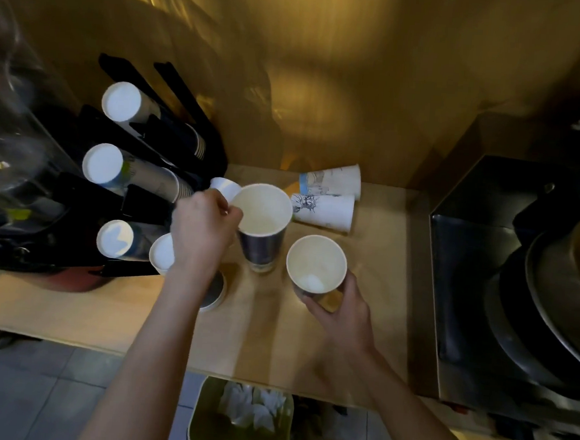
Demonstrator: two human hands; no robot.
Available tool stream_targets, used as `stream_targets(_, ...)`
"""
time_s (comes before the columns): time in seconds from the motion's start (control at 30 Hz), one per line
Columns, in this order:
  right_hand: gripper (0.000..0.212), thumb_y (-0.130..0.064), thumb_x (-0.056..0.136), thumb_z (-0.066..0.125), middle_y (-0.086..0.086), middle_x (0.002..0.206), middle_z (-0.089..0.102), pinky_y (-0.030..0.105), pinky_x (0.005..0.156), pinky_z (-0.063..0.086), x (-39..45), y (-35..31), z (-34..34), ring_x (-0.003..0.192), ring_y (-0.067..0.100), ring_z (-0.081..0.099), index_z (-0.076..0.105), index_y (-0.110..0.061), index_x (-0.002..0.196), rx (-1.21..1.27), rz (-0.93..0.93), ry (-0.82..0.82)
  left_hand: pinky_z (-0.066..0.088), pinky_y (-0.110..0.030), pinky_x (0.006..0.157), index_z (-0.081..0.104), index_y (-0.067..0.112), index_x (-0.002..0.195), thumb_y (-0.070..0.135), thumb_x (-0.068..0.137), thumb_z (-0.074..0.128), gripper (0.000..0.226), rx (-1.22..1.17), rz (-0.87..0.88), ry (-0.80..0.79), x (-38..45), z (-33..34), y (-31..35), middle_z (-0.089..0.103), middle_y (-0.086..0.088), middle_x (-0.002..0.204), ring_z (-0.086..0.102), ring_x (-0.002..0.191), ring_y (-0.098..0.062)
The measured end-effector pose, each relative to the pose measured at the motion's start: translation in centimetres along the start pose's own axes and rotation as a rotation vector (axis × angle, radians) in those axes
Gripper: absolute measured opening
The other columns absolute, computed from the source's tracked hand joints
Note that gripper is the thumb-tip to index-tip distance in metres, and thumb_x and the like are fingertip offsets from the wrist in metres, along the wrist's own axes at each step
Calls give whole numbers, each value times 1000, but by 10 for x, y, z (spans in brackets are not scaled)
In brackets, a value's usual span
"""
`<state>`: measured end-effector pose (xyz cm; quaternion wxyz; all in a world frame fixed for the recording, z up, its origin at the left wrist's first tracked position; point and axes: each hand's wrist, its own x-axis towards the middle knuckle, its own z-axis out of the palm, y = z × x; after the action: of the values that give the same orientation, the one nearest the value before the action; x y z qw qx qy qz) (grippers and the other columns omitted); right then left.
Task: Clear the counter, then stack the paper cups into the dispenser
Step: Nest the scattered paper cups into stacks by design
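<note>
A tall paper cup point(263, 218) stands upright on the wooden counter point(69, 311), and my left hand point(202, 229) pinches its rim from the left. My right hand point(340, 309) grips a second upright paper cup point(315, 266) by its lower side, just to the right. Two white printed cups point(328, 196) lie on their sides behind them by the wall. The black cup dispenser point(121, 160) at the left holds several slanted stacks of cups, their white bases point(121, 101) facing me. Another small cup point(224, 186) shows behind my left hand.
A dark round lid or cup point(213, 291) lies on the counter under my left forearm. A steel box with stacked metal pans point(517, 287) fills the right side. Below the counter edge stands a bin point(240, 419) with crumpled paper. A brown wall backs the counter.
</note>
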<state>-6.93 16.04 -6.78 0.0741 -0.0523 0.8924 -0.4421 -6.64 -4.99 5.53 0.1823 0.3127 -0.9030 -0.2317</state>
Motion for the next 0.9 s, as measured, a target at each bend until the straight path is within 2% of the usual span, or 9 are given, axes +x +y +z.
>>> stream_targets(0.1,74,-46,62,80,5,118,65,31,80,50,0,-2,1,108,22,61,47,-15,121,-6,1,-26,56,-40,68,67,8,74,23,67,52,23,-76,42,89,1,-45,17,70,-19,68,67,69,-34)
stream_targets(0.17,75,-46,62,80,3,119,64,30,80,50,1,-2,1,109,21,61,46,-17,122,-2,4,-55,56,-26,65,65,9,71,18,71,57,12,-158,75,128,-1,-71,30,65,-9,55,66,54,-8)
stream_targets(0.2,75,-46,62,80,3,119,65,30,80,49,1,-2,1,109,21,61,46,-17,122,3,3,-60,48,-9,59,64,11,70,14,72,59,6,-173,93,131,-4,-80,36,60,0,50,62,49,3)
stream_targets(0.27,74,-45,62,80,3,118,65,30,80,50,2,-1,1,109,21,61,47,-18,122,11,-7,-61,40,0,55,63,13,68,9,72,60,7,-181,135,96,-9,-92,46,55,11,50,55,49,17)
stream_targets(0.47,70,-44,65,79,8,116,66,33,79,51,2,0,1,106,26,63,48,-14,120,5,-50,-61,41,-6,49,64,8,66,6,70,61,6,-209,131,-163,-22,-53,40,65,4,50,62,56,-4)
stream_targets(0.57,69,-40,66,79,7,119,65,30,80,48,2,0,0,108,26,61,47,-14,121,4,-41,-81,39,-5,53,62,8,64,7,71,61,7,-166,136,-243,-35,-25,32,63,5,44,60,53,0)
stream_targets(0.67,71,-40,65,79,7,119,65,29,80,48,2,0,2,109,25,61,47,-14,123,13,-44,-82,39,-4,57,65,9,70,12,74,63,5,-139,116,-310,-45,-2,24,70,-8,52,61,56,-7)
stream_targets(0.8,72,-42,65,78,6,119,65,28,79,47,3,0,3,109,24,60,45,-15,123,16,-33,-101,54,-36,72,68,17,79,25,77,64,9,-84,113,-354,-52,21,15,69,1,64,69,70,-23)
stream_targets(0.9,71,-43,64,79,6,118,65,30,80,48,3,1,3,109,23,61,46,-16,120,23,-35,-97,54,-38,76,68,18,97,26,80,63,19,-98,107,-376,-57,33,11,67,1,81,68,78,-22)
